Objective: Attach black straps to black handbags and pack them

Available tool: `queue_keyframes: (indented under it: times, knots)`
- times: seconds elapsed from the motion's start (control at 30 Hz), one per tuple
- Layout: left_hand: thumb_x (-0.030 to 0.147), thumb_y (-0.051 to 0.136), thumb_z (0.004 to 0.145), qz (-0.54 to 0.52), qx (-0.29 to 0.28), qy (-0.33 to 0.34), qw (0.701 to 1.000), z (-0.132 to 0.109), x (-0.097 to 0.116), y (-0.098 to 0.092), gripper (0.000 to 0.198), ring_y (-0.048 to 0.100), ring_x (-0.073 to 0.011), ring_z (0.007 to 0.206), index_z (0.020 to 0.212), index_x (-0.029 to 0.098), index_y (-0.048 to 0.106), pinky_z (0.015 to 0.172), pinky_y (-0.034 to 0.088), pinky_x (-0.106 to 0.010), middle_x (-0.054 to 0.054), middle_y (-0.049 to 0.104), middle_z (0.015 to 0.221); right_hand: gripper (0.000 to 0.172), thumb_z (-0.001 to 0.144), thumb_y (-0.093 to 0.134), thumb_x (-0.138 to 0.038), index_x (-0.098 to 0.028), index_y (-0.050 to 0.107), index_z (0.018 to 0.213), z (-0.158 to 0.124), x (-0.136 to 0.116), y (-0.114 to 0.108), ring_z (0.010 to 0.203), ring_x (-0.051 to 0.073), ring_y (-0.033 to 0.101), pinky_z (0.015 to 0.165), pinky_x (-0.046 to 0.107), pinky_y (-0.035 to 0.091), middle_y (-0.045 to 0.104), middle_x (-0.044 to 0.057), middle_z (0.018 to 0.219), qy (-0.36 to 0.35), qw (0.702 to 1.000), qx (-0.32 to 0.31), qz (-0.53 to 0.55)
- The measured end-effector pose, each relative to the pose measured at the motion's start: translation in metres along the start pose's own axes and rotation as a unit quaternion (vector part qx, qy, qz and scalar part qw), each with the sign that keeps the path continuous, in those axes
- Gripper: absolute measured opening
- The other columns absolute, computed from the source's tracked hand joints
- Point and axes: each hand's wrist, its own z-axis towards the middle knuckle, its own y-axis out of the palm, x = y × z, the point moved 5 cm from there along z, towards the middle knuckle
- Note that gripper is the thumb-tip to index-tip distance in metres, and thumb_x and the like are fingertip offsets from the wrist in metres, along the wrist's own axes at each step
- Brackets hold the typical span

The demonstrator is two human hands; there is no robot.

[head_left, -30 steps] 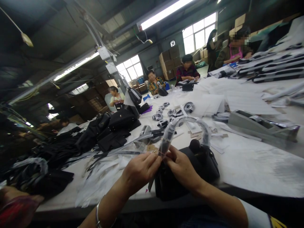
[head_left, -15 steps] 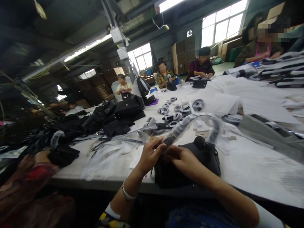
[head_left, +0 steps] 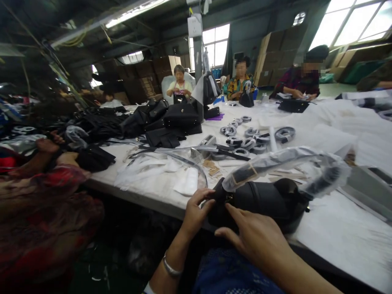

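Note:
A black handbag (head_left: 260, 204) lies at the table's front edge before me. Its handle (head_left: 284, 159) arches above it, wrapped in clear plastic film. My left hand (head_left: 196, 210) grips the left end of the bag between thumb and fingers; the fingertips are partly hidden. My right hand (head_left: 257, 230) rests against the near side of the bag, its thumb spread away from the fingers, holding nothing. The right index fingertip touches near the metal fitting (head_left: 229, 197) at the handle's left base.
Coiled wrapped straps (head_left: 284, 134) and a grey tape dispenser (head_left: 367, 188) stand on the white table (head_left: 352, 237). Black bags (head_left: 182, 114) are piled at the left. A co-worker's red sleeve (head_left: 61, 177) is close at left; several people sit across the table.
My view has turned left. Both hands have let go of the plastic-wrapped handle; the left now grips the bag's end, and the right has opened and drawn back along its near side.

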Motion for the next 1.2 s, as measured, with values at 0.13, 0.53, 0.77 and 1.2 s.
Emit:
queue_keyframes:
  times: [0.13,0.53,0.77,1.2]
  knots:
    - [0.030,0.074,0.079,-0.072,0.015,-0.062,0.995,0.009,-0.003,0.007,0.030,0.066,-0.0234,0.103,0.105,0.015,0.070,0.097,0.050,-0.038,-0.010,0.071,0.107,0.030,0.095,0.050,-0.025,-0.020,0.062,0.122,0.021,0.014,0.014,0.072,0.026,0.073,0.057,0.031,0.051,0.077,0.011,0.095,-0.034,0.997,0.025,-0.069]
    - [0.038,0.076,0.077,-0.217,0.028,-0.119,0.968,0.009,0.006,0.042,0.030,0.067,-0.0209,0.093,0.095,0.014,0.075,0.088,0.051,-0.032,-0.008,0.074,0.097,0.029,0.091,0.045,-0.011,-0.021,0.073,0.094,0.042,0.057,-0.027,0.090,0.023,0.070,0.085,0.034,0.049,0.076,0.008,0.094,-0.229,0.971,-0.059,-0.021]
    - [0.039,0.075,0.078,-0.221,0.010,-0.149,0.964,0.004,-0.004,0.057,0.033,0.068,-0.0199,0.087,0.100,0.014,0.073,0.080,0.053,-0.030,-0.008,0.074,0.095,0.035,0.091,0.055,-0.049,-0.020,0.070,0.105,0.025,0.068,-0.019,0.084,0.029,0.073,0.067,0.034,0.052,0.077,0.010,0.095,0.071,0.994,0.068,0.043]
    - [0.034,0.072,0.081,-0.203,-0.001,-0.100,0.974,0.013,0.003,0.061,0.026,0.068,-0.0195,0.089,0.100,0.015,0.073,0.083,0.052,-0.031,-0.007,0.074,0.096,0.028,0.087,0.061,-0.043,-0.018,0.072,0.094,0.017,0.085,-0.010,0.082,0.024,0.068,0.072,0.033,0.051,0.076,0.005,0.091,0.128,0.955,0.027,0.267]
